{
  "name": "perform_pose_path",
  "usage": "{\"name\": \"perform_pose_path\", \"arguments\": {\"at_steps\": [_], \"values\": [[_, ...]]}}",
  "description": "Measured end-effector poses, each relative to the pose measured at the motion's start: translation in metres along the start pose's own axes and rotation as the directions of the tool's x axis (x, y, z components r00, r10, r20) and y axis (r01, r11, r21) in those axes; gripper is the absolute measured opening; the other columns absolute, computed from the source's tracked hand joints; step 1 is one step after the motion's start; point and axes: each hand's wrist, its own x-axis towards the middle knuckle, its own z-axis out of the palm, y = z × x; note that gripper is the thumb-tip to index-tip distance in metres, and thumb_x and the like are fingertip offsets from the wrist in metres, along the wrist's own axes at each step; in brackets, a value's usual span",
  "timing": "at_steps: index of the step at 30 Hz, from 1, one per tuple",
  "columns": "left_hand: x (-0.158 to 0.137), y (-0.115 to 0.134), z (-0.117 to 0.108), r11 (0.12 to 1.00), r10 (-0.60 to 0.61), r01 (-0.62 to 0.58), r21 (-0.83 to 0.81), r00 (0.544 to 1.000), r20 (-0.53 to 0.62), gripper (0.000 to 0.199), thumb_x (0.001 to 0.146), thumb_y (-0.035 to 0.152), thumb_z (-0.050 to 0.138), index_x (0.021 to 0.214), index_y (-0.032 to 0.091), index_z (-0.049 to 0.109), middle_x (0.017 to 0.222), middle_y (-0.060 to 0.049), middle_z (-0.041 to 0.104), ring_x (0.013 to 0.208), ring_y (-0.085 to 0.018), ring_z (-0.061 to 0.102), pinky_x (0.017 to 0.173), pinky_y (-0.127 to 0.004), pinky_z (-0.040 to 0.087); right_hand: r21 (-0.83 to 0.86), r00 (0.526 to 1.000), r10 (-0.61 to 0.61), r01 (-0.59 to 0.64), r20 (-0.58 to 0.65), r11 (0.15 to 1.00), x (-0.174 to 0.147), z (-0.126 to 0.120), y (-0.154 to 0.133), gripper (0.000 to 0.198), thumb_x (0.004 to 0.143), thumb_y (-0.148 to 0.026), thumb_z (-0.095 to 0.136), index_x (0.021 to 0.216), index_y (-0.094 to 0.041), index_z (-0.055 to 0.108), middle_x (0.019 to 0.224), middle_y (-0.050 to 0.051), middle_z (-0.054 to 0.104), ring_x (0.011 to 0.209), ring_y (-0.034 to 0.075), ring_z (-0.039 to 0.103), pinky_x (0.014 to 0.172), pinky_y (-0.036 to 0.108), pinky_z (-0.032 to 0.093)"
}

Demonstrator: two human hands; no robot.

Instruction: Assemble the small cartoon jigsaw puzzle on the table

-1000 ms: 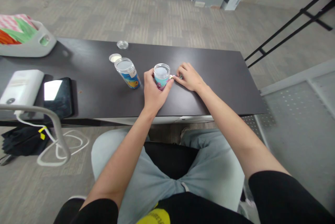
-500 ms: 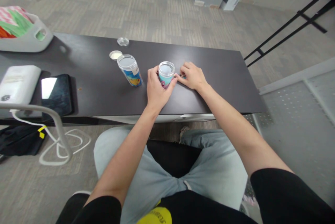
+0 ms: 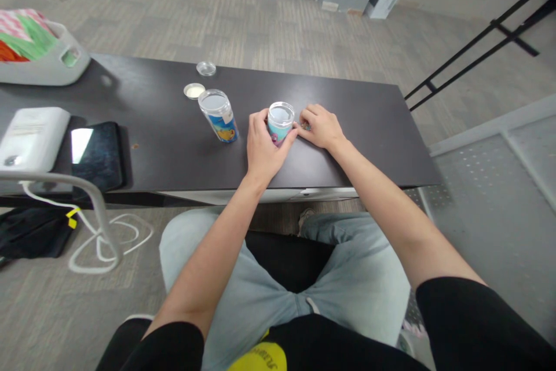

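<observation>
My left hand (image 3: 268, 145) is wrapped round a small clear plastic jar (image 3: 280, 125) with a teal and pink label. The jar stands upright and uncapped on the dark table. Just right of it, my right hand (image 3: 321, 127) rests on the tabletop with its fingers curled in. Small coloured bits (image 3: 306, 125) show under those fingers, too small to name. Left of my left hand stands a taller clear jar (image 3: 219, 116) with a blue and yellow label, also without a lid. Beyond it lie a white-lined lid (image 3: 194, 91) and a clear lid (image 3: 205, 68).
The dark table (image 3: 369, 145) spans the view. At its left are a black phone or tablet (image 3: 98, 157), a white device (image 3: 35, 139) with a cable, and a white basket (image 3: 47, 67) of coloured packets. A grey curved tube (image 3: 98, 203) crosses the lower left.
My left hand and the small jar have shifted slightly right, closer to my right hand. More of the coloured bits shows under my right fingers. The view has moved a little.
</observation>
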Motion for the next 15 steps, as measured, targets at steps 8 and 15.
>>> {"name": "perform_pose_path", "arguments": {"at_steps": [8,15], "values": [[0.001,0.011,-0.002,0.998,-0.039,0.038,0.041,0.999,0.035,0.077,0.104,0.044,0.104,0.162,0.027,0.056,0.156,-0.018,0.075,0.148,-0.042,0.075,0.130,-0.056,0.062,0.007,1.000,-0.002,0.002,0.002,1.000,-0.001,0.003,0.003,0.023,0.124,-0.029,0.065,0.102,-0.027,0.071,0.122,0.017,0.089,0.118,0.038,0.079,0.090,0.046,0.052],[0.003,0.022,-0.008,0.998,-0.059,0.057,0.028,0.995,0.076,0.074,0.104,0.038,0.103,0.161,0.024,0.058,0.158,-0.021,0.076,0.151,-0.044,0.076,0.132,-0.057,0.061,0.146,0.997,0.040,-0.031,-0.062,0.989,-0.002,0.007,0.005,0.026,0.115,-0.027,0.070,0.091,-0.031,0.059,0.111,0.013,0.088,0.107,0.034,0.078,0.096,0.046,0.058]]}}
